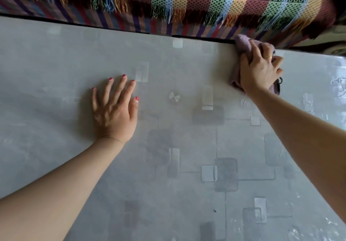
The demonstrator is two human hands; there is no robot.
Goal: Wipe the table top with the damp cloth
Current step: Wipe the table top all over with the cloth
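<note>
A grey table top (56,91) printed with pale and dark squares fills most of the view. A mauve cloth (242,44) lies bunched at the table's far edge on the right. My right hand (260,68) presses down on the cloth and grips it, with a ring on one finger; part of the cloth is hidden under the palm. My left hand (114,109) rests flat on the table left of centre, fingers spread, holding nothing.
Beyond the far edge lies a multicoloured woven blanket (187,3) with fringes over a striped fabric. The right part of the table surface (333,95) shines with wet-looking reflections. A small dark speck (215,211) sits near the front.
</note>
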